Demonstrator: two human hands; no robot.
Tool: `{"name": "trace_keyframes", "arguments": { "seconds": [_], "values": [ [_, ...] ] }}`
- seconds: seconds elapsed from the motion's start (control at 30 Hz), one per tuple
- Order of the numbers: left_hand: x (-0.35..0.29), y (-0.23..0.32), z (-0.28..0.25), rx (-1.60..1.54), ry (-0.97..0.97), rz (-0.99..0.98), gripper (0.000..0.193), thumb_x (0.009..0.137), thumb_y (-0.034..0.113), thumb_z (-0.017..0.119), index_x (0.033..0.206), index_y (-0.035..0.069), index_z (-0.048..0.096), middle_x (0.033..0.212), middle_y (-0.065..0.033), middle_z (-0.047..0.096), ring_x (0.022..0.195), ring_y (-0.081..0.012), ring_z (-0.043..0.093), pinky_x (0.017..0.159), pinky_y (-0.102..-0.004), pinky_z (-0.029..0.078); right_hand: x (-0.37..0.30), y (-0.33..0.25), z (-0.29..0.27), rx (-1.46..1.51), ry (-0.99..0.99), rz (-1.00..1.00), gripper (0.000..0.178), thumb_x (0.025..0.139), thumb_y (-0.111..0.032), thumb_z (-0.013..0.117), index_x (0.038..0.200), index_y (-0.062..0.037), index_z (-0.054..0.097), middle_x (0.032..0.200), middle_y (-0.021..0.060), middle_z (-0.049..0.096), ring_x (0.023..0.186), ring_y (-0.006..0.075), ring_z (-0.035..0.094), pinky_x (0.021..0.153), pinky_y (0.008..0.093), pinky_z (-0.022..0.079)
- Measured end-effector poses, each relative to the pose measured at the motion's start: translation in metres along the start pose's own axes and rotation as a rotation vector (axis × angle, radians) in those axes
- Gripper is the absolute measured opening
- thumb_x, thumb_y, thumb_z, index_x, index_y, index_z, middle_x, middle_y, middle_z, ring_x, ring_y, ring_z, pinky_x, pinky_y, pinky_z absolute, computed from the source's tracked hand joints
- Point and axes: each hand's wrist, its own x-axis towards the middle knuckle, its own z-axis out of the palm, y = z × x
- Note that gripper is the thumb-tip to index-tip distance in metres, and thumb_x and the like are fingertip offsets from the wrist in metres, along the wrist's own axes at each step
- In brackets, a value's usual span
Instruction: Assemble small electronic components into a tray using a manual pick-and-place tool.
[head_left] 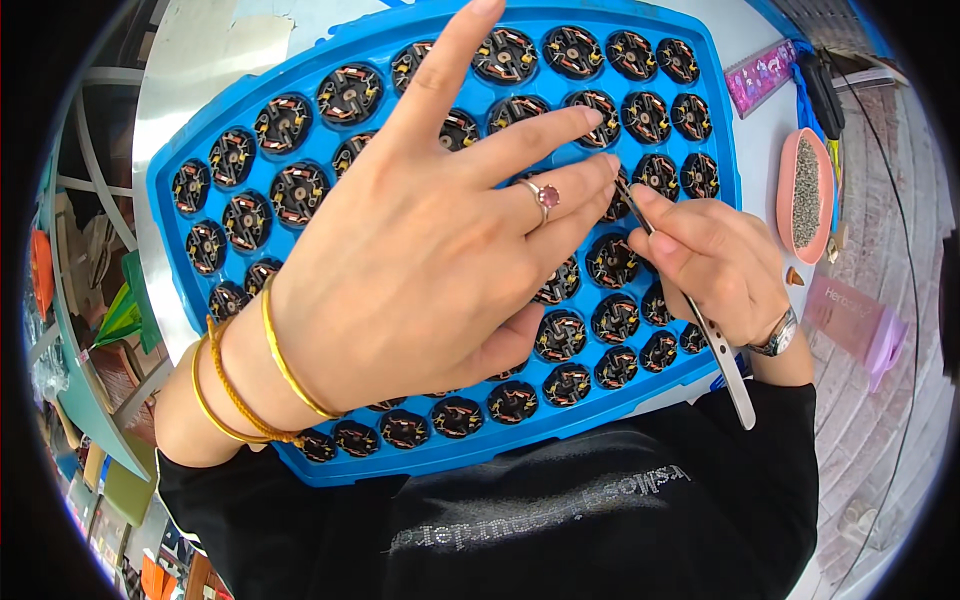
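Your left hand (420, 250) is spread flat above the middle of the blue tray (170, 215), its fingers (530, 135) open and fanned, holding nothing; whether the palm rests on the parts beneath cannot be told. The wrist carries gold bangles (280, 365) over the tray's near-left corner, and the ring finger bears a ring with a reddish stone (545, 195). The tray lies on a pale tabletop (210, 45) and is filled with rows of round black components (350, 93) with copper windings and yellow tabs, one to each pocket. Right of the tray's centre, your right hand (715, 265) has its fingers closed on metal tweezers (725, 365); their tip sits at a component just beside your left ring fingertip, and their back end projects over the tray's near edge. A wristwatch (778, 335) shows at the tray's near-right corner. Beyond the tray's right edge stands a pink oval dish (785, 190) holding small grey parts, with a pink ruler (765, 75) past the far-right corner and a pink box (850, 320) nearer you.
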Motion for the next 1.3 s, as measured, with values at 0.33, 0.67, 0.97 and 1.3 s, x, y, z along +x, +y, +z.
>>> {"name": "trace_keyframes", "arguments": {
  "seconds": [0.33,0.67,0.97,1.3],
  "values": [
    [0.003,0.003,-0.001,0.013,-0.013,0.005,0.057,0.066,0.027,0.073,0.121,0.014,0.066,0.136,0.0033,0.057,0.136,-0.0199,0.042,0.115,-0.0704,0.005,0.001,0.002,-0.004,0.001,-0.013,-0.053,0.034,0.075,0.009,0.073,0.102,0.0008,0.054,0.105,0.0276,0.066,0.072,0.0271,0.068,0.055,0.0340,0.055],
    [-0.004,-0.017,0.006,-0.036,-0.001,0.072,0.054,0.071,0.029,0.072,0.122,0.014,0.064,0.136,0.0024,0.056,0.137,-0.0210,0.042,0.115,-0.0693,0.006,0.019,0.024,-0.016,0.669,0.234,0.612,0.018,0.090,-0.009,0.069,0.093,-0.0002,0.053,0.086,0.0097,0.068,0.067,0.0069,0.061,0.062,0.0195,0.050],
    [0.000,-0.029,-0.007,-0.050,0.052,0.090,0.046,0.078,0.030,0.072,0.119,0.011,0.066,0.135,-0.0035,0.058,0.139,-0.0255,0.039,0.118,-0.0598,0.013,0.031,0.038,-0.007,0.592,0.120,0.569,0.019,0.091,-0.016,0.069,0.092,-0.0022,0.055,0.075,-0.0013,0.059,0.064,0.0027,0.056,0.058,0.0172,0.045],
    [0.003,-0.034,0.007,-0.015,0.023,0.084,0.054,0.078,0.033,0.073,0.127,0.016,0.061,0.138,-0.0015,0.056,0.140,-0.0252,0.037,0.117,-0.0641,0.005,0.023,0.038,-0.003,0.530,0.100,0.584,0.016,0.094,-0.011,0.064,0.092,-0.0020,0.052,0.088,0.0078,0.066,0.067,0.0045,0.055,0.060,0.0175,0.044]
  ]
}}
